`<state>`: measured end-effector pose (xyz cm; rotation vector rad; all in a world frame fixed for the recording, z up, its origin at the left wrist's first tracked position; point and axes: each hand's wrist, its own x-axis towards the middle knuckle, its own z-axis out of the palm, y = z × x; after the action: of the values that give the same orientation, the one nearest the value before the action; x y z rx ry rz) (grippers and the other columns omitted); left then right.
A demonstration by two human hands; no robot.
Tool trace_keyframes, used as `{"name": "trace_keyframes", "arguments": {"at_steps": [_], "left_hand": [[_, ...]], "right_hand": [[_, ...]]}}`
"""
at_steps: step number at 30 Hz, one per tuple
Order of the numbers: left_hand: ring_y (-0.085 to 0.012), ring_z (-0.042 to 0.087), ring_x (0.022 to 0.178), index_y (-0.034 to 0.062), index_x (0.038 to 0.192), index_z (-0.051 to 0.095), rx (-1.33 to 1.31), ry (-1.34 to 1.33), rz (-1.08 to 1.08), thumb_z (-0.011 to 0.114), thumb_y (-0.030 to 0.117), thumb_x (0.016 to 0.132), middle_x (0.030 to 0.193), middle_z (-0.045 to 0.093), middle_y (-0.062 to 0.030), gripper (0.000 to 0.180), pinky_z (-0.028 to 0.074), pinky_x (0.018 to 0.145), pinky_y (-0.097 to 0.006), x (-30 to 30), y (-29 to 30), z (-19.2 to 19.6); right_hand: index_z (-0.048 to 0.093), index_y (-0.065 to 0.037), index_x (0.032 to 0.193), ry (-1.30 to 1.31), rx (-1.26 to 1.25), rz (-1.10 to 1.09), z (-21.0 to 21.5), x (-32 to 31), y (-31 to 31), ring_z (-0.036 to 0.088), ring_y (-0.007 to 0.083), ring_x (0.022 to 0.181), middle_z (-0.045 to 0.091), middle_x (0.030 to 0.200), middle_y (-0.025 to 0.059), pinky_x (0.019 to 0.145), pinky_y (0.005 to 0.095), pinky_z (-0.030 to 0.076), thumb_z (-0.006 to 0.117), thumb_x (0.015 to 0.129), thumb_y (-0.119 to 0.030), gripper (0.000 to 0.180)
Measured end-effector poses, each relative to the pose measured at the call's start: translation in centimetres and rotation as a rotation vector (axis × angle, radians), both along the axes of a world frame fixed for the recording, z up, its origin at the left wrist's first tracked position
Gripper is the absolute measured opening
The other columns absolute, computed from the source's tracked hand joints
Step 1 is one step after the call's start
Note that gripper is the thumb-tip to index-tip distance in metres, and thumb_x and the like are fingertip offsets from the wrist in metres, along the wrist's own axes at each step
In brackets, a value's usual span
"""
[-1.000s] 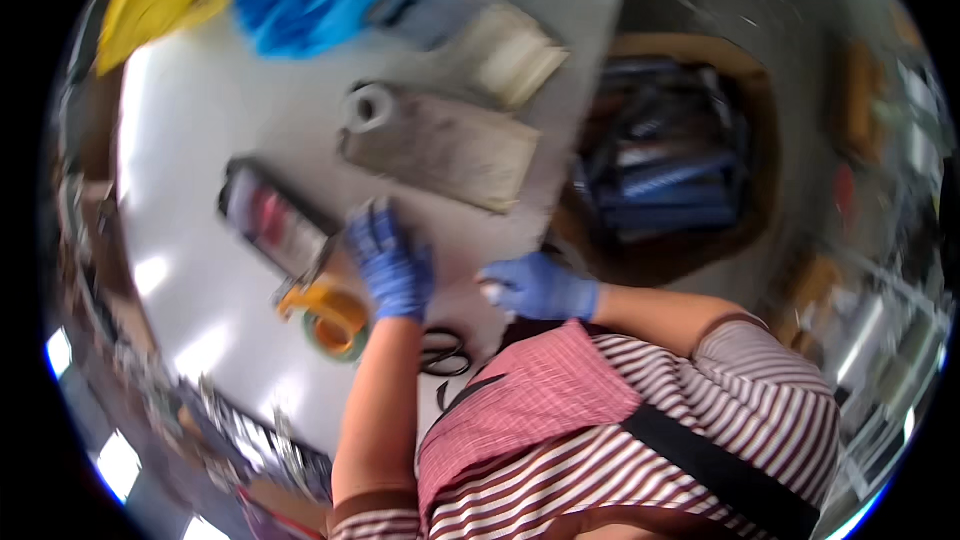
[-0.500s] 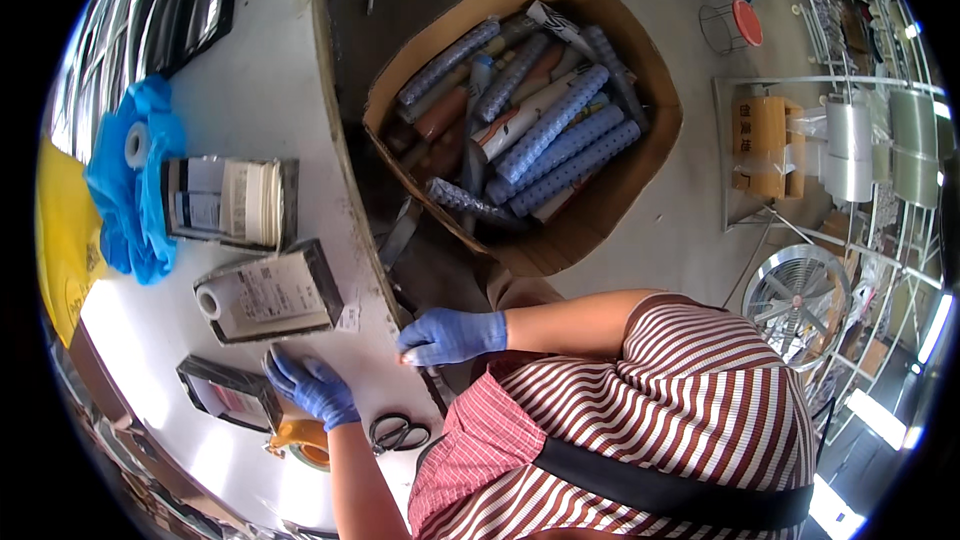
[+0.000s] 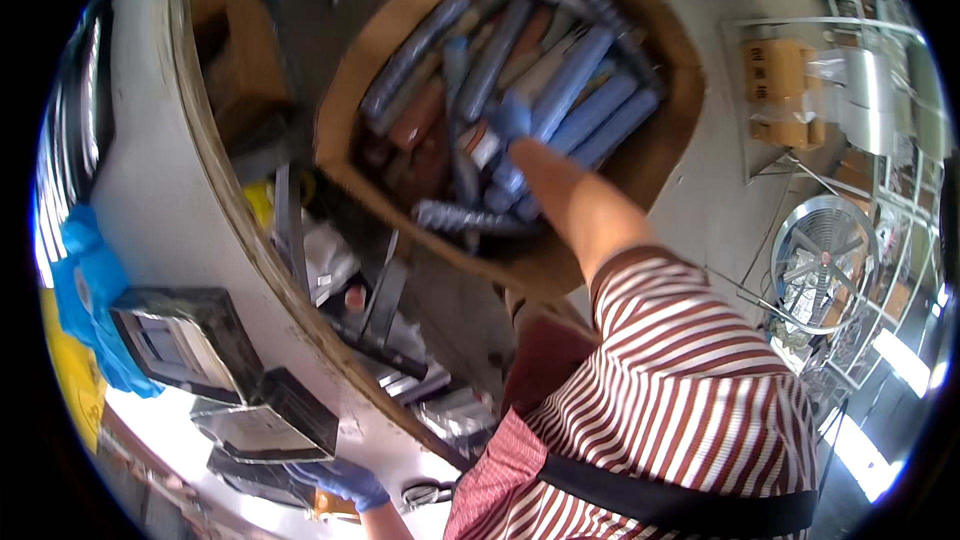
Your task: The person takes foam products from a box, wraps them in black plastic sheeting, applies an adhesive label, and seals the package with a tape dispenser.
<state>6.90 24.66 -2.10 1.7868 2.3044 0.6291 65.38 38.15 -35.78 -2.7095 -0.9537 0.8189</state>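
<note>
My right hand (image 3: 512, 120), in a blue glove, reaches down into a large cardboard box (image 3: 345, 100) among wrapped rolls. It is next to a blue dotted roll (image 3: 572, 80) and a roll with a white and orange end (image 3: 482, 148). Blur hides its fingers, so I cannot tell whether it grips anything. My left hand (image 3: 345, 481), also gloved in blue, lies on the white table (image 3: 190, 230) with fingers stretched out. Beside it are a dark open case (image 3: 255, 475) and a tilted black-edged case holding a pale labelled block (image 3: 265, 428).
Another black case (image 3: 190, 340) stands by a crumpled blue plastic bag (image 3: 90, 300). Scissors (image 3: 428, 493) and an orange tape dispenser (image 3: 332, 506) lie near my left hand. Under the table edge is a smaller brown carton (image 3: 240, 60). A floor fan (image 3: 822, 265) stands at the right.
My right hand has gone from the table edge into the cardboard box of rolls. My left hand stays on the table by the cases. The view has shifted, with the table now lower left.
</note>
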Motion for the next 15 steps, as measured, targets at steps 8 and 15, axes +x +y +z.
{"name": "trace_keyframes", "arguments": {"at_steps": [8, 15], "left_hand": [[-0.0384, 0.041, 0.130, -0.0041, 0.142, 0.035, -0.053, 0.343, -0.110, 0.035, 0.031, 0.104, 0.143, 0.038, -0.0244, 0.051, 0.035, 0.109, -0.048, -0.9, -0.8, 0.8], [-0.0385, 0.040, 0.130, -0.0046, 0.142, 0.035, -0.069, 0.420, -0.161, 0.035, 0.031, 0.104, 0.143, 0.037, -0.0250, 0.052, 0.034, 0.109, -0.048, -0.1, -0.8, 0.0]], "right_hand": [[0.067, -0.012, 0.114, -0.062, -0.187, 0.540, -6.8, 3.4, 7.4, 0.065, 0.0363, 0.105, 0.067, 0.112, 0.0220, 0.091, 0.0419, 0.051, 0.055, 0.090, -0.039, 0.039], [0.062, -0.007, 0.100, 1.304, 0.903, -1.011, -1.9, -4.8, 10.7, 0.062, 0.0222, 0.073, 0.063, 0.087, 0.0081, 0.064, 0.0350, 0.053, 0.065, 0.084, -0.017, 0.019]]}}
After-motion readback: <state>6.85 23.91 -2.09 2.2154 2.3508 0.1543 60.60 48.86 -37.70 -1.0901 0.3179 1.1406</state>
